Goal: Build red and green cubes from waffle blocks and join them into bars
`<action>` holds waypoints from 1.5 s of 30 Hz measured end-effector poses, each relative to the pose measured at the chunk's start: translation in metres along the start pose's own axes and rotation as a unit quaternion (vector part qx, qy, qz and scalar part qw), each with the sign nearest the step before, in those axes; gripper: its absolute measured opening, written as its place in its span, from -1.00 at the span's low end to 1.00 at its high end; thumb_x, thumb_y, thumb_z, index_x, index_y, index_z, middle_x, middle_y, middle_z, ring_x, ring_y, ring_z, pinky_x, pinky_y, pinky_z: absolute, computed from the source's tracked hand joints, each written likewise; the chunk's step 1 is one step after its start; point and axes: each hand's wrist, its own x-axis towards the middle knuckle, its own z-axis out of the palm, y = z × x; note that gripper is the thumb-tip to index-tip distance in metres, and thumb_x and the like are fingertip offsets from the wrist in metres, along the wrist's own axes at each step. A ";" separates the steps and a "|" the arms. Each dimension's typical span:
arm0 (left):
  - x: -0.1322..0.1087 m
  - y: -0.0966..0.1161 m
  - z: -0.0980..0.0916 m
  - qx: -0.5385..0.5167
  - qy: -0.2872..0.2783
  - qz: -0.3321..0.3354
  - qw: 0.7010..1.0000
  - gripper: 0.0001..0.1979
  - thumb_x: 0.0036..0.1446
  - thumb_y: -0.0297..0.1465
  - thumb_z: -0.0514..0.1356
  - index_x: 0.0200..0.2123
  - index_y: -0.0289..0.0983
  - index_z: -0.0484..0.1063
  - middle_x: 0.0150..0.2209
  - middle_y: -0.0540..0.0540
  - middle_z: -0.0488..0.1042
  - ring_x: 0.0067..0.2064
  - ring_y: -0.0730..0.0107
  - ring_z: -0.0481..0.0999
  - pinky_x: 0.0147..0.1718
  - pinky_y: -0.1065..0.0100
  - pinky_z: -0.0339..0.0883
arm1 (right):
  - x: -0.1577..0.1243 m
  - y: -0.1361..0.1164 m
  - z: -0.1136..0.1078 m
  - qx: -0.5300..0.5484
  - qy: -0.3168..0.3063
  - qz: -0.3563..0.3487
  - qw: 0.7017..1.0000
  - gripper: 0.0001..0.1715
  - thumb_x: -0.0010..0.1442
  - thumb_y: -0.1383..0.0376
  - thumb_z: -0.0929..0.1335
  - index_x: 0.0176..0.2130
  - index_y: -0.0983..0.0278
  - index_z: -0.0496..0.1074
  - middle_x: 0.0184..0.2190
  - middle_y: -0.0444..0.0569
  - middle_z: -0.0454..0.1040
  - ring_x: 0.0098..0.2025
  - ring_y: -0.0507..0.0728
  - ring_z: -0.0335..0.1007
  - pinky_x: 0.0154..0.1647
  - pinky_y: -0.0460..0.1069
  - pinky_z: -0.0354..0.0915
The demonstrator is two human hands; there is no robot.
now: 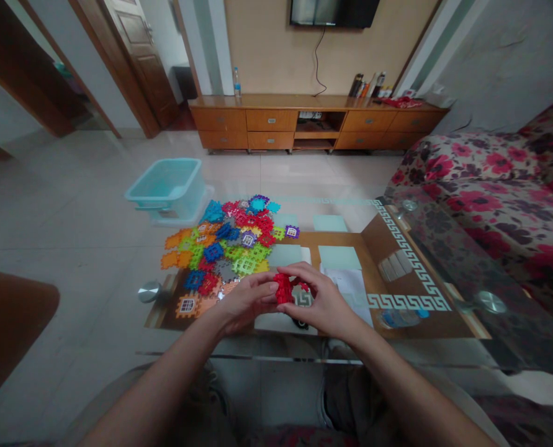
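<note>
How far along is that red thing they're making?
Done: some red interlocking plastic pieces are joined into a small chunk. In hand: the left hand and right hand hold that chunk together. Left: a big pile of colourful loose pieces lies beside them.

Red interlocking plastic tiles (284,288) joined into a small upright stack, seemingly boxy

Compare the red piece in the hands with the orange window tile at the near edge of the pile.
The red piece is a chunky cluster of joined parts, while the orange window tile is a single flat tile. The red piece is held up between the left hand and the right hand; the orange window tile lies flat beside the pile. Both look like notched plastic building pieces.
</note>
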 end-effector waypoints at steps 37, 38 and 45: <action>-0.004 0.000 0.005 -0.031 -0.003 -0.030 0.999 -0.68 0.04 -0.28 0.42 -0.18 -0.35 0.55 -0.29 -0.15 0.56 -0.29 0.37 0.55 -0.30 0.37 0.49 | -0.003 -0.006 -0.004 -0.049 -0.057 -0.047 0.996 -0.19 -0.02 0.18 0.60 0.19 0.09 0.40 0.04 0.02 0.48 0.08 0.21 0.38 0.13 0.17 0.33; -0.005 0.000 0.006 -0.037 0.000 -0.028 0.999 -0.67 0.02 -0.28 0.43 -0.19 -0.35 0.55 -0.30 -0.14 0.56 -0.30 0.36 0.55 -0.31 0.36 0.49 | -0.004 -0.006 -0.004 -0.049 -0.059 -0.047 0.996 -0.16 -0.03 0.17 0.60 0.20 0.09 0.38 0.06 0.02 0.47 0.10 0.22 0.37 0.15 0.17 0.32; -0.005 0.001 0.005 -0.056 -0.011 -0.022 0.998 -0.66 0.04 -0.29 0.40 -0.15 -0.35 0.54 -0.22 -0.20 0.58 -0.22 0.28 0.57 -0.29 0.32 0.51 | -0.004 -0.008 -0.002 -0.048 -0.041 -0.039 0.997 -0.26 0.03 0.24 0.56 0.17 0.12 0.39 0.07 0.03 0.49 0.09 0.21 0.40 0.16 0.19 0.30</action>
